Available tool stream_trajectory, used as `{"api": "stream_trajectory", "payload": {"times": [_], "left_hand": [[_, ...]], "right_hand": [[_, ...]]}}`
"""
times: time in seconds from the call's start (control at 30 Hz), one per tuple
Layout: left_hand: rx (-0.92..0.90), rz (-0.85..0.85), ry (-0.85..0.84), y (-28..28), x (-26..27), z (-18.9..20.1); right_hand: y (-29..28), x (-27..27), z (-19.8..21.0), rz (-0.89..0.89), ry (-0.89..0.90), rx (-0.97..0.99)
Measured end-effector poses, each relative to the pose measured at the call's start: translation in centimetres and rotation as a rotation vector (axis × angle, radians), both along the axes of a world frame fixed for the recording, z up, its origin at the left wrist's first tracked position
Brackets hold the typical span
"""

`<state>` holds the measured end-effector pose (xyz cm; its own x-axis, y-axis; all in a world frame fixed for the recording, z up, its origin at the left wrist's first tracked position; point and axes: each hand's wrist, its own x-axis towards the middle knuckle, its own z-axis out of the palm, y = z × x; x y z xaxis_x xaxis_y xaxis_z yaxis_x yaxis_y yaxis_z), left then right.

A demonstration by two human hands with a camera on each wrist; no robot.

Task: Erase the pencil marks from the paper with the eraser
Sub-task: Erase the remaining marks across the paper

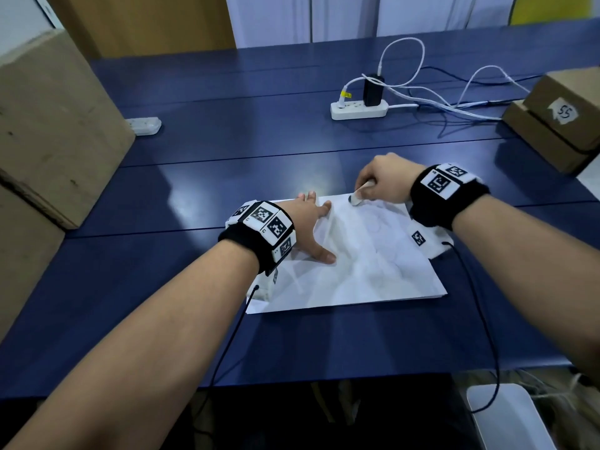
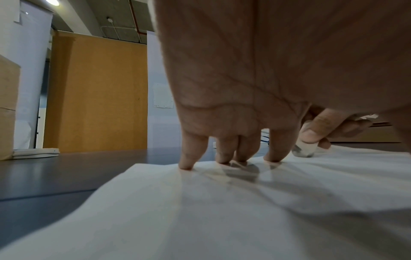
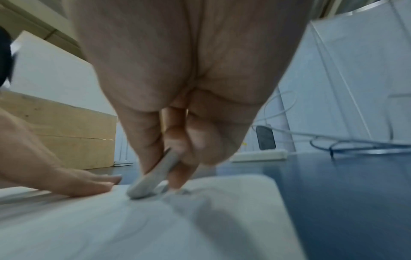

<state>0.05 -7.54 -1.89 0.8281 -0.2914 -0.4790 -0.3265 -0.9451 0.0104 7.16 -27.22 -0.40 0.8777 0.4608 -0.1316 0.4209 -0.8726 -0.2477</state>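
- Far left of the head view: a cardboard box (image 1: pixel 55 125), matte brown with scuffed faces, stands on the blue table (image 1: pixel 227 141), whose smooth top throws back a soft glare.
- Left of centre: the left hand (image 1: pixel 308 228) lies flat on the paper (image 1: pixel 357 271), fingers straight and spread, tips pressing near its far edge. Keeping that press firm should stop the thin sheet from buckling under the rubbing.
- Centre: the paper is white, slightly wavy, with faint looping pencil marks (image 1: pixel 376 225); how much of them remains is hard to tell, as they barely show.
- Right of centre: the right hand (image 1: pixel 386 180) pinches the eraser (image 1: pixel 357 198), thumb and fingers clamped on its flat sides; its worn, rounded, grey-smudged end touches the paper's far edge. Short strokes running away from the holding hand would seem safest.
- Upper right: a glossy white power strip (image 1: pixel 358 108) with trailing cables.
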Motion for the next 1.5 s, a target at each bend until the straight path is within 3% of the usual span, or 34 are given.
{"api": "stream_trajectory", "payload": {"times": [0.2, 0.27, 0.37, 0.43, 0.6, 0.87, 1.07, 1.23, 1.3, 1.5], "left_hand": [[0.016, -0.005, 0.0, -0.2, -0.1, 0.1], [0.015, -0.008, -0.002, -0.2, -0.2, 0.2], [0.009, -0.011, -0.009, -0.2, -0.2, 0.4], [0.007, -0.008, -0.005, -0.2, -0.3, 0.3], [0.013, 0.0, 0.008, -0.1, -0.2, 0.2], [0.013, -0.004, 0.01, -0.1, -0.1, 0.0], [0.024, -0.009, 0.006, -0.2, -0.1, 0.2], [0.02, -0.01, 0.012, -0.2, -0.2, 0.2], [0.017, -0.006, 0.012, -0.2, -0.2, 0.2], [0.026, -0.01, 0.013, -0.3, -0.1, 0.2]], "right_hand": [[-0.4, -3.4, 0.4, 0.196, 0.37, -0.044], [-0.4, -3.2, 0.3, 0.182, 0.293, -0.032], [-0.3, -1.8, 0.3, 0.079, 0.018, -0.023], [-0.4, -1.4, 0.4, 0.035, -0.027, -0.017], [-0.8, -3.3, 0.8, 0.223, 0.316, -0.076], [-0.4, -1.5, 0.3, 0.076, -0.004, -0.018], [-0.5, -3.4, 0.8, 0.243, 0.3, -0.106], [-0.4, -1.7, 0.3, 0.091, 0.008, -0.05], [-0.5, -1.5, 0.3, 0.052, -0.025, -0.021], [-0.2, -3.7, 1.0, 0.245, 0.294, -0.11]]}}
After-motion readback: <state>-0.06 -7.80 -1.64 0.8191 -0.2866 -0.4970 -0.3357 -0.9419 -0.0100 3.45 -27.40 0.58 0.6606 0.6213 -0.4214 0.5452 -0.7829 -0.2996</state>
